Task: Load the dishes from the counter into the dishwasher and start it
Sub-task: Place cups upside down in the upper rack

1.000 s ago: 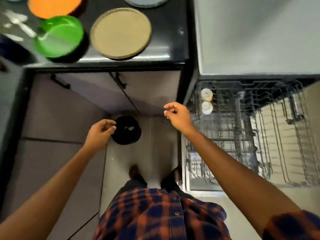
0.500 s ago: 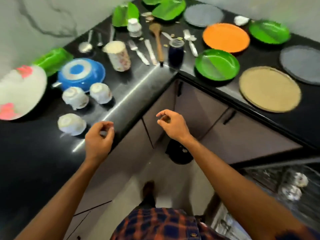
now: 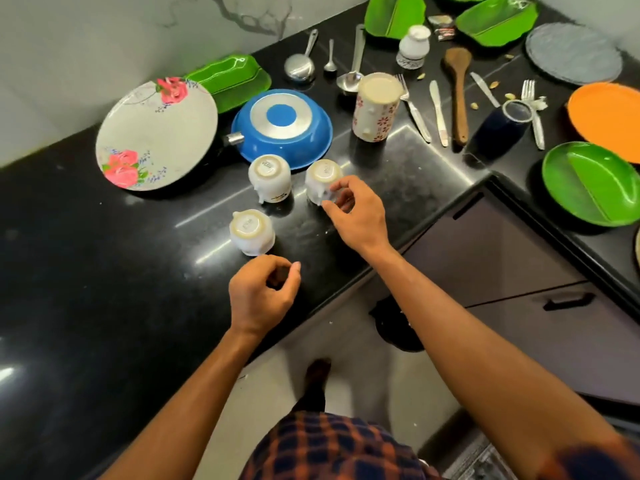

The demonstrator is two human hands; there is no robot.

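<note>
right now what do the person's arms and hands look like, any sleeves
Both forearms are bare. The left hand and right hand show no rings, watch or gloves. A dark blue and orange plaid sleeve shows at the right elbow.

The widest bare stretch of the black counter (image 3: 104, 289) lies at the near left, in front of the floral plate (image 3: 156, 133) and left of the near white cup (image 3: 251, 231), open to a hand coming over the front edge. The left back cup (image 3: 269, 178) and the right back cup (image 3: 323, 180) stand apart with a narrow gap between them, but the upturned blue pan (image 3: 282, 128) just behind both blocks any way in from the back. Right of the cups a bare patch reaches the counter's inner corner, hemmed at the back by the floral mug (image 3: 375, 109), the cutlery (image 3: 415, 112) and the dark blue cup (image 3: 502, 128) on its side
</note>
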